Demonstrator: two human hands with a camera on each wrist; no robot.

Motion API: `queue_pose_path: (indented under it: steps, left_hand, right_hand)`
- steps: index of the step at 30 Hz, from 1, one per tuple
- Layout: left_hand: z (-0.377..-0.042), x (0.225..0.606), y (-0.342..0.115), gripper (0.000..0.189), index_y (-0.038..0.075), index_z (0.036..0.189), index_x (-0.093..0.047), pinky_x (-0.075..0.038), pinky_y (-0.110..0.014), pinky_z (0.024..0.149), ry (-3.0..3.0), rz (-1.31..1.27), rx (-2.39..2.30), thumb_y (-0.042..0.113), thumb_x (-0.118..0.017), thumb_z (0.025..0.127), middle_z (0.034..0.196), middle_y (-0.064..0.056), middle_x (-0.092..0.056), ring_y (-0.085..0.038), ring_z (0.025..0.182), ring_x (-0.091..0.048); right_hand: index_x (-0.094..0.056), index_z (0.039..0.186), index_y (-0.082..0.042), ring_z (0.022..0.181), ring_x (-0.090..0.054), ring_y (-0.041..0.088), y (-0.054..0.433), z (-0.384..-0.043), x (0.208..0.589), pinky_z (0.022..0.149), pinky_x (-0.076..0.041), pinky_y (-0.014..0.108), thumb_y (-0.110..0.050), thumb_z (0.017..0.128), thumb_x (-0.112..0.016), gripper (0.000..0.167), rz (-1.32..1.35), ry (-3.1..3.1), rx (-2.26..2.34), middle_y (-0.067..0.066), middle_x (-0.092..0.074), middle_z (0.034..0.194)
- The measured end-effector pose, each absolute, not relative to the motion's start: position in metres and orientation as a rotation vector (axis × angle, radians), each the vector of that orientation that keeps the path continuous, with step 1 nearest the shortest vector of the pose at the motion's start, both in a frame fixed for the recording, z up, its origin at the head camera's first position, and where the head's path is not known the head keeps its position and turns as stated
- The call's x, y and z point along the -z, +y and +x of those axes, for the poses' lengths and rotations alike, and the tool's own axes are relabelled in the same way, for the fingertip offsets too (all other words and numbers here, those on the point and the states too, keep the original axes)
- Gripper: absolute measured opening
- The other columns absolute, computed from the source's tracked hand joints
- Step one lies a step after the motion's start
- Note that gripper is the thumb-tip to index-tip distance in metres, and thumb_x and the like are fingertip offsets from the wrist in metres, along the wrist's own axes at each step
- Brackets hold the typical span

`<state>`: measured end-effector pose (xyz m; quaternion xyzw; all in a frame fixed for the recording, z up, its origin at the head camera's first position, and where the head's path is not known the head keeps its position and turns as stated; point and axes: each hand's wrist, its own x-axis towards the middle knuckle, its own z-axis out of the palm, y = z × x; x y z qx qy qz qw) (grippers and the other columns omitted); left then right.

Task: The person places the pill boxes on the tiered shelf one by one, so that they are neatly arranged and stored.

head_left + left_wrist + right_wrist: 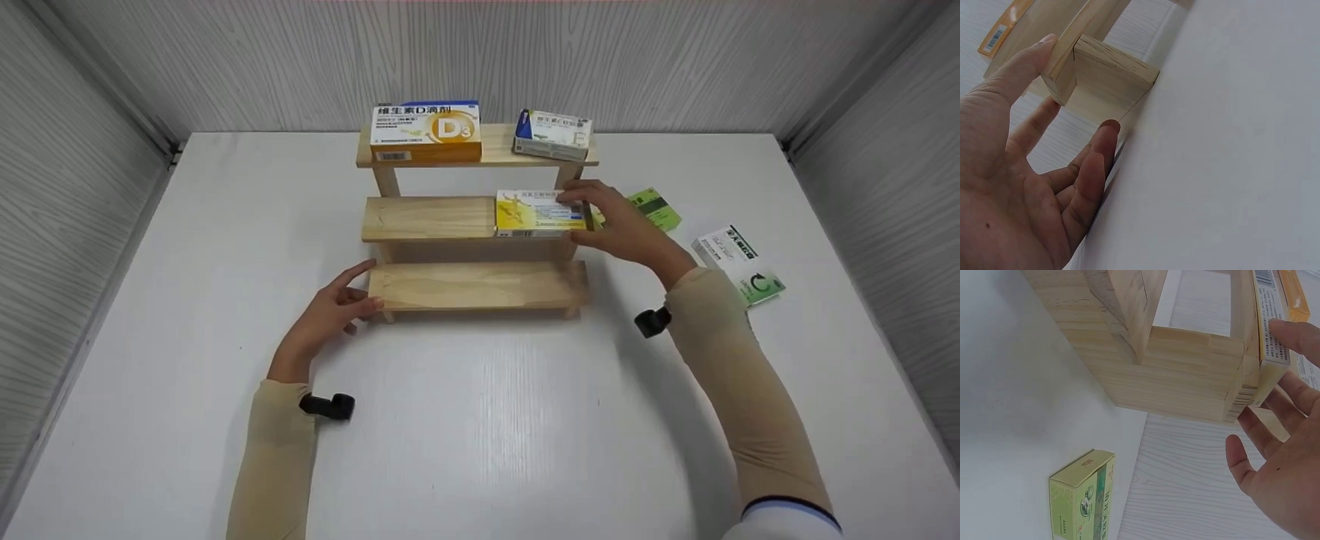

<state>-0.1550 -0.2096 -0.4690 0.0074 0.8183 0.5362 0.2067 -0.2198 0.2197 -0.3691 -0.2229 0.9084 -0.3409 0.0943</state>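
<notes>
A three-step wooden display stand (480, 285) stands on the white table. At the left end of its lowest step, my left hand (326, 319) holds the board between thumb and index finger (1039, 121), the other fingers spread near the tabletop. My right hand (619, 225) grips the right end of a yellow-and-white medicine box (536, 214), thumb on the front side and fingers at the back. That box lies flat on the right part of the middle step; in the right wrist view its printed side (1272, 326) faces the thumb.
On the top step sit an orange vitamin D box (427, 135) and a smaller white-and-blue box (553, 136). Right of the stand, a green box (654, 210) and a white-and-green box (739, 262) lie on the table. Grey wood-grain walls (480, 60) enclose the table.
</notes>
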Motion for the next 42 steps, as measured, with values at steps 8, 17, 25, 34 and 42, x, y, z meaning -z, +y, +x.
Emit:
queue_pose_path:
  steps: [8,17,25,34,42]
  left_hand:
    - [-0.152,0.468,-0.216,0.075,0.036,0.151,-0.028,-0.047,-0.029,0.072,2.312,0.018,-1.475,0.045,-0.068,0.088,0.129,-0.02,-0.055,-0.02,0.097,-0.056]
    - [-0.15,0.466,-0.224,0.076,0.032,0.152,-0.027,-0.048,-0.029,0.072,2.325,0.007,-1.45,0.044,-0.067,0.089,0.127,-0.021,-0.055,-0.02,0.096,-0.056]
    - [-0.146,0.467,-0.228,0.074,0.033,0.153,-0.024,-0.048,-0.029,0.071,2.303,0.029,-1.473,0.039,-0.065,0.091,0.13,-0.023,-0.054,-0.018,0.094,-0.057]
    - [-0.149,0.466,-0.221,0.073,0.034,0.153,-0.025,-0.048,-0.029,0.071,2.312,0.024,-1.479,0.038,-0.065,0.092,0.131,-0.022,-0.054,-0.019,0.095,-0.058]
    - [-0.152,0.468,-0.208,0.073,0.034,0.152,-0.028,-0.048,-0.029,0.07,2.301,0.046,-1.495,0.038,-0.067,0.09,0.129,-0.022,-0.055,-0.019,0.094,-0.056]
  right_hand:
    - [-0.051,0.135,-0.013,0.145,-0.025,0.03,0.223,-0.221,0.369,0.116,-0.022,0.053,-0.017,0.089,-0.069,0.049,-0.67,2.727,1.038,0.006,-0.034,0.154]
    - [-0.051,0.135,-0.012,0.141,-0.033,0.027,0.247,-0.212,0.367,0.109,-0.029,0.056,-0.028,0.09,-0.069,0.051,-0.552,2.795,1.256,0.006,-0.042,0.149]
    - [-0.045,0.141,-0.011,0.133,-0.041,0.027,0.292,-0.206,0.364,0.1,-0.032,0.036,-0.022,0.094,-0.063,0.051,-0.422,2.855,1.389,0.009,-0.044,0.145]
    - [-0.041,0.145,-0.019,0.132,-0.041,0.023,0.343,-0.2,0.369,0.1,-0.032,0.031,-0.032,0.093,-0.064,0.057,-0.178,2.915,1.427,0.006,-0.04,0.148]
    - [-0.033,0.148,-0.021,0.132,-0.038,0.022,0.393,-0.192,0.383,0.099,-0.031,0.031,-0.039,0.093,-0.062,0.066,0.087,2.943,1.427,0.008,-0.036,0.15]
